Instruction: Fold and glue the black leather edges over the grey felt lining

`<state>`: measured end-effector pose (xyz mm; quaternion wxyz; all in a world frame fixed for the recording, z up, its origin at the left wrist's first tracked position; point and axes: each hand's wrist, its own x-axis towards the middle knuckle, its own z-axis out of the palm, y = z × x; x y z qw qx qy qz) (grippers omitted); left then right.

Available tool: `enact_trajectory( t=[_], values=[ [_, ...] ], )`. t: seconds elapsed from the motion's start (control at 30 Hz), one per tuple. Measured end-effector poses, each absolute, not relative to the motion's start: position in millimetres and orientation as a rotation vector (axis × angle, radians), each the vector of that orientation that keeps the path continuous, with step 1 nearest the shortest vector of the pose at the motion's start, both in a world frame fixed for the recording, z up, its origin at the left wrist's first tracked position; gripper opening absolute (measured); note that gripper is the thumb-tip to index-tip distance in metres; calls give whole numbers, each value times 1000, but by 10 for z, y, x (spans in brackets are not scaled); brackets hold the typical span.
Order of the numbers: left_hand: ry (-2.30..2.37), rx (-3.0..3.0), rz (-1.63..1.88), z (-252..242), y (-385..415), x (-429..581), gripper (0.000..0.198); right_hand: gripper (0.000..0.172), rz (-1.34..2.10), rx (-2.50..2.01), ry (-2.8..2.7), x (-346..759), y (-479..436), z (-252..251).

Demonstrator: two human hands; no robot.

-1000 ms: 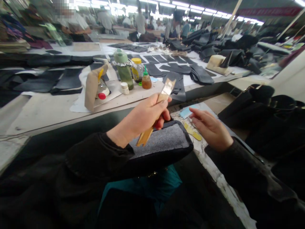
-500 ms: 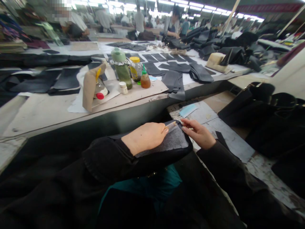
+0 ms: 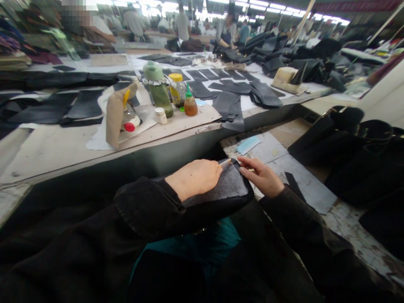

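A black bag [image 3: 235,202] lies across my lap with its grey, felt-like panel [image 3: 232,185] facing up and a dark raised rim around it. My left hand [image 3: 195,179] is closed over the panel, pinching a thin, pale stick-like tool [image 3: 225,163]. The tool's yellowish tip points to the far right corner of the bag; whether it touches the rim I cannot tell. At that same corner is my right hand [image 3: 260,174], thumb and fingers stretched out and apart, fingertips by the rim. Teal cloth [image 3: 221,235] shows under the bag.
Ahead, a worktable [image 3: 151,136] bears a green bottle [image 3: 160,94], a yellow-lidded jar [image 3: 177,90], a green-nozzled amber bottle [image 3: 190,105] and black cut pieces [image 3: 227,105]. On the right are a blue mask [image 3: 248,145] and black bags [image 3: 353,155]. Several people work behind.
My left hand has shifted slightly right along the panel with the stick-like tool, whose tip now lies closer to the rim. My right hand stays at the corner.
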<state>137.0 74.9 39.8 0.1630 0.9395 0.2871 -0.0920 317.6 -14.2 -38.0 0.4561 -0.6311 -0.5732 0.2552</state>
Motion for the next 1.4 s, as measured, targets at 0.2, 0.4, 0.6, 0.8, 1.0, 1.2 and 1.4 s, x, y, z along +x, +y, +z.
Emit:
enact_trajectory(
  t=[0.2, 0.4, 0.6, 0.8, 1.0, 1.2, 1.4],
  values=[
    [792, 2796, -300, 399, 744, 1394, 43, 39, 644, -1544, -1411, 3177, -136, -398],
    [772, 2697, -352, 431, 804, 1441, 43, 33, 593, -1534, -1443, 3147, -156, -361],
    [841, 2235, -488, 428, 920, 1448, 38, 32, 488, -1536, -1489, 3134, -164, -382],
    [807, 2153, -455, 407, 956, 1439, 32, 32, 455, -1545, -1525, 3144, -166, -387],
    [756, 2195, -452, 385, 971, 1444, 32, 33, 457, -1544, -1531, 3152, -165, -390],
    [750, 2193, -394, 354, 958, 1396, 33, 34, 481, -1555, -1512, 3141, -169, -390],
    [845, 2242, -360, 344, 913, 1383, 35, 35, 495, -1554, -1519, 3139, -160, -388]
  ],
)
